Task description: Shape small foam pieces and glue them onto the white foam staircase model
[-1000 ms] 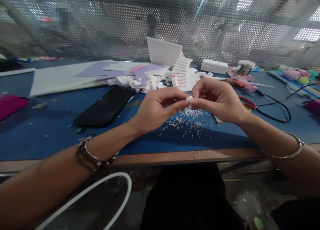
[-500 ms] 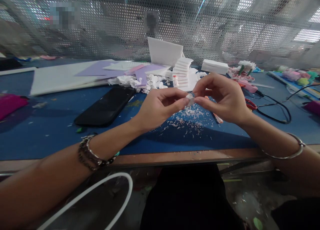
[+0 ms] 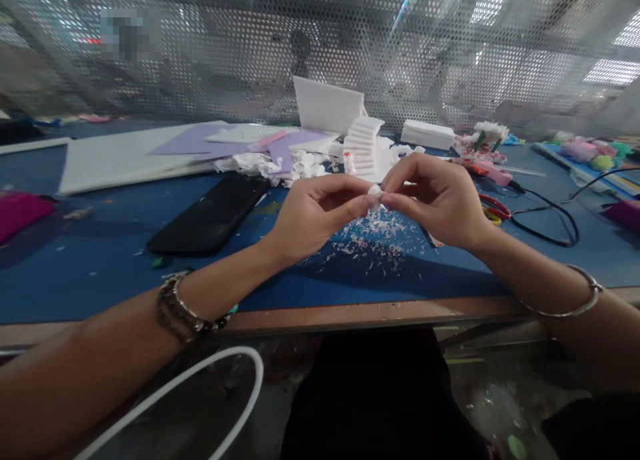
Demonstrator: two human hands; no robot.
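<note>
My left hand and my right hand meet above the blue table. Both pinch a small white foam piece between thumb and fingertips. Beneath the hands lies a scatter of white shavings. Behind them stands a small white foam staircase.
A black phone lies left of my left hand. White and purple sheets and crumpled white scraps lie behind it. Red-handled scissors, a black cable, white foam blocks and coloured bits sit to the right. A perforated metal screen closes the back.
The right hand's fingers closed back onto the foam piece after lifting slightly. Both hands stayed in the same spot above the shavings.
</note>
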